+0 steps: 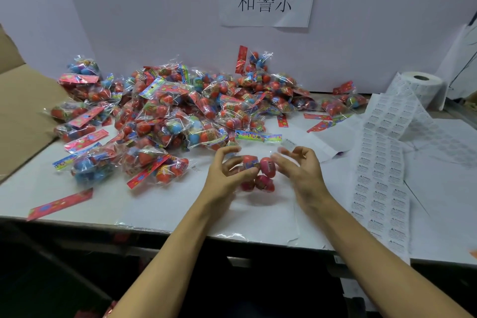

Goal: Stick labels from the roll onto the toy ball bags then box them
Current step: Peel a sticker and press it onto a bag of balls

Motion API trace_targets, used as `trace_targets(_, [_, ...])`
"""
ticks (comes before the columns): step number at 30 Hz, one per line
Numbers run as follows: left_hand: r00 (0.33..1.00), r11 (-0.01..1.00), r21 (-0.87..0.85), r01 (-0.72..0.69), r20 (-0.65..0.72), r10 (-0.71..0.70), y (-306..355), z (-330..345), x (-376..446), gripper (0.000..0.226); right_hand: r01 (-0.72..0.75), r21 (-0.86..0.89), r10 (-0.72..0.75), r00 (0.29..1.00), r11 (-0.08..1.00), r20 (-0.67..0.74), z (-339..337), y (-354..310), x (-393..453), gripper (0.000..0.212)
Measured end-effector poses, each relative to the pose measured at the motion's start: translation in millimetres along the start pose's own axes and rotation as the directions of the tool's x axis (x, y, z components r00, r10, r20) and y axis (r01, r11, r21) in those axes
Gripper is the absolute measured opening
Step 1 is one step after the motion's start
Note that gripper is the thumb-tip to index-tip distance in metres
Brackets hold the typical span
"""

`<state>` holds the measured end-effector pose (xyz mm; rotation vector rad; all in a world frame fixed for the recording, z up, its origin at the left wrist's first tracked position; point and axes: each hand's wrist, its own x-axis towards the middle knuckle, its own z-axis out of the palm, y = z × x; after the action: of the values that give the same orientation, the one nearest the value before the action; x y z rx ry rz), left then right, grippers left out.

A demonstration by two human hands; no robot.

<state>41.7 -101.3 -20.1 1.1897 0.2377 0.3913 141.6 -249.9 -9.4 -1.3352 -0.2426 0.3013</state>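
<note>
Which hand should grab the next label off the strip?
Right, probably. The right hand is nearer the white label strip lying on its side; the left hand has a grip on the clear bag of red toy balls and can keep steadying it.

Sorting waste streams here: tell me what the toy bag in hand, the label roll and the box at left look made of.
Toy bag: thin clear glossy plastic film, judging by glints and crinkles; the balls show through.
Label roll: matte white paper labels on a paler backing, apparently.
Box: plain brown cardboard, dull finish.
</note>
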Motion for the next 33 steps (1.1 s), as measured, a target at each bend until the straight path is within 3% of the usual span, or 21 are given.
trace_targets(2, [0.998,0.997,-0.035,0.062,0.012,-0.062,1,2,-1,0.056,-0.004,-0.025,0.005,0.999,1.0,0.039,1,1,-3,0.046])
trace_targets(6, [1.0,0.999,0.02,0.028,0.0,-0.028,-2,5,-2,0.008,0.055,-0.016,-0.054,0.998,0.998,0.023,2,-1,-11,0.051])
trace_targets(7, [1.0,1.0,0.011,0.021,-0.007,-0.021,-1,6,-3,0.006,0.062,-0.001,-0.062,0.998,0.998,0.018,3,-1,-13,0.052])
trace_targets(12, [0.999,0.999,0.049,0.009,0.04,-0.011,-2,4,-6,0.013,0.098,0.076,-0.095,0.994,0.992,-0.046,9,-2,-21,0.05])
trace_targets(15, [0.993,0.99,0.138,0.041,0.102,-0.056,-5,0,-7,0.058,0.103,0.106,-0.095,0.992,0.989,-0.084,10,-3,-23,0.051])
trace_targets(17, [0.989,0.978,0.202,0.047,0.13,-0.074,-5,-1,-8,0.07,0.097,0.108,-0.089,0.993,0.989,-0.083,11,-4,-22,0.051])
trace_targets(19, [0.99,0.977,0.213,0.019,0.135,-0.049,-3,1,-9,0.059,0.113,0.133,-0.101,0.99,0.985,-0.097,9,-7,-23,0.047])
trace_targets(23, [0.996,0.999,0.035,0.038,0.079,-0.041,-2,2,-9,0.031,0.193,0.178,-0.178,0.979,0.965,-0.095,-2,-17,-23,0.02])
trace_targets(26, [0.999,0.999,-0.035,0.008,0.036,-0.006,-2,1,-9,0.036,0.199,-0.011,-0.198,0.98,0.98,0.021,-15,-20,-29,0.007])
trace_targets(29, [1.0,0.999,-0.047,0.015,0.015,-0.015,2,4,-11,0.042,0.248,-0.301,-0.209,0.966,0.921,0.155,-22,-19,-38,0.014])
trace_targets(33, [0.997,0.998,-0.021,0.06,0.045,-0.059,7,7,-12,0.037,0.247,-0.454,-0.153,0.96,0.856,0.233,-19,-18,-42,0.011])
